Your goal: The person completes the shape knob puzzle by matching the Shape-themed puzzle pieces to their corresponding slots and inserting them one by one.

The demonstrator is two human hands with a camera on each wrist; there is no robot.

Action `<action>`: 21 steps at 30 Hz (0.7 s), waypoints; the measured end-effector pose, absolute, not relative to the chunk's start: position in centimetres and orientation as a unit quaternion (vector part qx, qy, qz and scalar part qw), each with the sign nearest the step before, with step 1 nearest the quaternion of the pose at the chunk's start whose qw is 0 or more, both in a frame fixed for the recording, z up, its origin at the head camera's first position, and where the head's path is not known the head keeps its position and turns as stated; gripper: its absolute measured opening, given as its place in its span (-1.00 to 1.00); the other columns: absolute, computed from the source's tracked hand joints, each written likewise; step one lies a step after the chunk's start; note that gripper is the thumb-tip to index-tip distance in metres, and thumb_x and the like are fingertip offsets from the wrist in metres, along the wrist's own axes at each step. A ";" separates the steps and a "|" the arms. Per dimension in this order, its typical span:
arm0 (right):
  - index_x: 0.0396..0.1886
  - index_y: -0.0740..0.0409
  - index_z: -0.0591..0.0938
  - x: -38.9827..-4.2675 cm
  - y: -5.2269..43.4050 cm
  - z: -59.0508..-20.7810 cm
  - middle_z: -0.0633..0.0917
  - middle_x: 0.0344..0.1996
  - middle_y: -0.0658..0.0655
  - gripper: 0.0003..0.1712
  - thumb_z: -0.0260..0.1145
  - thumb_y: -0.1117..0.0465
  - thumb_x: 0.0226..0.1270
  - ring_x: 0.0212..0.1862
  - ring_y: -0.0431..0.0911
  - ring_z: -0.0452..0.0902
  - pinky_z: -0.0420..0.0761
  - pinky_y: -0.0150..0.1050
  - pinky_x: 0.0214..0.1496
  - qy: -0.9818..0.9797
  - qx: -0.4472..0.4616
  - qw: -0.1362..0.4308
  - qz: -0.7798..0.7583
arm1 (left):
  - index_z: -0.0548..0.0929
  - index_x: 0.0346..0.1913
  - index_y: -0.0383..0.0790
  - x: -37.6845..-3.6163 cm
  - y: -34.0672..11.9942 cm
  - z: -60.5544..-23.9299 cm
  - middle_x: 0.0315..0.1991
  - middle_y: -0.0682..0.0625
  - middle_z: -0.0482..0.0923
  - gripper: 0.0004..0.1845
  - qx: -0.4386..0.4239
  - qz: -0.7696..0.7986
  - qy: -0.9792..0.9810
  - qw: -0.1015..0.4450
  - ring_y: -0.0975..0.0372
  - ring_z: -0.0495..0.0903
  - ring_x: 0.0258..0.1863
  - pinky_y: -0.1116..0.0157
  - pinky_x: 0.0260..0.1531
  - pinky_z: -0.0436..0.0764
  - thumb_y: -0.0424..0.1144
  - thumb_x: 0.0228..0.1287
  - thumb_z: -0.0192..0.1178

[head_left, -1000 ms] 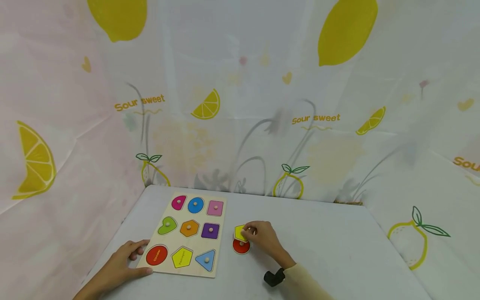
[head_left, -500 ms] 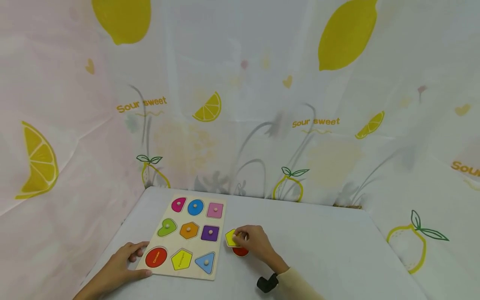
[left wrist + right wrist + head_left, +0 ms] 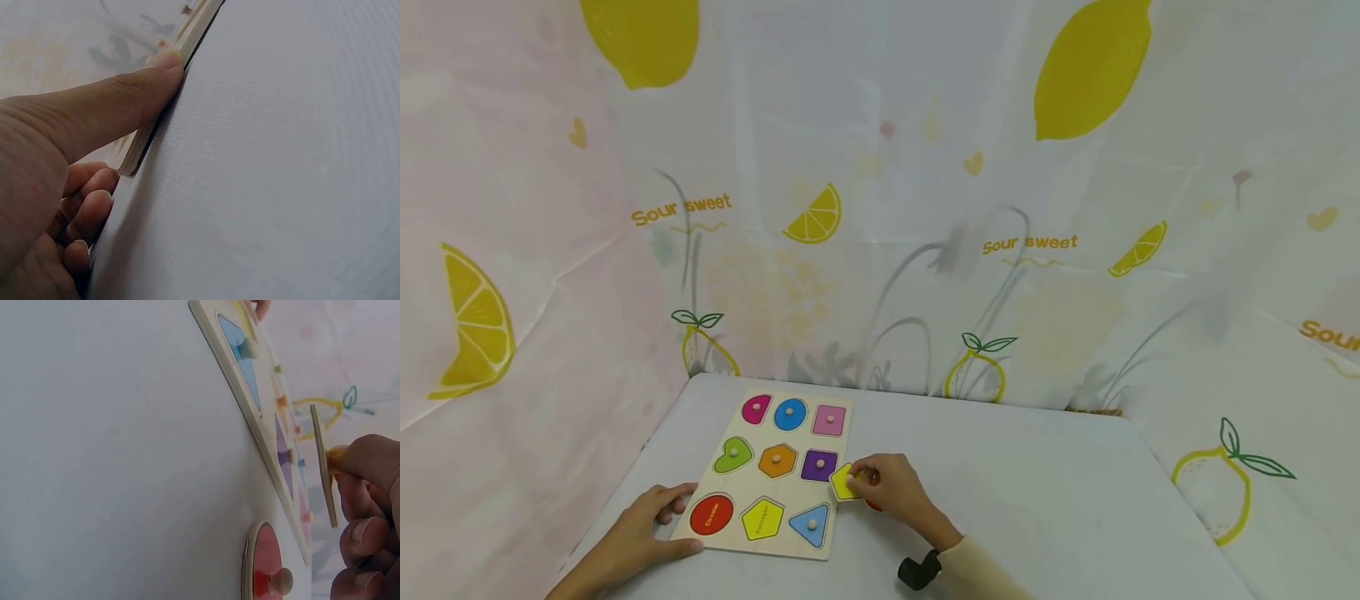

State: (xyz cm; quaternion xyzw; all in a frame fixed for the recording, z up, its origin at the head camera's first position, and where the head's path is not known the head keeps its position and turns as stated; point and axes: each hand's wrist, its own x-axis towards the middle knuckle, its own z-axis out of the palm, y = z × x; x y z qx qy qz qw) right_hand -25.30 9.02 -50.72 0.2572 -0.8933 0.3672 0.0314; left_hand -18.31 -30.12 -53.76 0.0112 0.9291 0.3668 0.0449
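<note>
My right hand (image 3: 898,492) pinches the knob of a yellow pentagon puzzle piece (image 3: 842,485), held beside the right edge of the wooden puzzle board (image 3: 737,535). In the right wrist view that piece (image 3: 324,465) is seen edge-on, raised off the table. Mostly hidden below the right hand, a round red puzzle piece (image 3: 265,547) with a knob lies on the table. My left hand (image 3: 647,525) holds the board's near-left corner, thumb (image 3: 134,94) on the front edge and fingers curled at the left side. The board's printed red circle and yellow pentagon spots bear no knobs.
Knobbed pieces sit in the board's other spots, among them a blue triangle (image 3: 809,525), purple square (image 3: 818,465), orange hexagon (image 3: 777,459) and green heart (image 3: 733,454). A lemon-print curtain (image 3: 880,275) encloses the white table (image 3: 1037,483).
My right hand has carried the yellow pentagon piece leftward, from over the red circle piece to the board's right edge. The left hand stays at the board's corner.
</note>
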 end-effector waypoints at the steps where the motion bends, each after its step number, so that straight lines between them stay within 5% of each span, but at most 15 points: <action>1: -0.22 0.10 0.82 -25.2 8.8 -50.7 0.55 -0.56 -0.20 -0.84 0.48 0.12 0.34 -0.44 -0.32 0.39 0.45 -0.43 -0.40 -0.893 0.257 0.029 0.367 | 0.46 0.38 -0.45 -18.3 -30.1 -53.8 -0.18 -0.01 0.37 0.07 0.009 0.367 0.929 0.045 0.15 0.33 -0.15 0.33 -0.23 0.45 0.04 -0.18 0.69; 21: -0.25 0.06 0.82 -24.4 5.6 -50.8 0.53 -0.60 -0.24 -0.85 0.50 0.10 0.32 -0.48 -0.36 0.36 0.42 -0.48 -0.44 -0.886 0.288 -0.011 0.364 | 0.47 0.39 -0.42 -18.3 -30.0 -53.9 -0.17 -0.01 0.39 0.12 -0.005 0.371 0.927 0.047 0.14 0.35 -0.14 0.32 -0.21 0.49 0.09 -0.25 0.70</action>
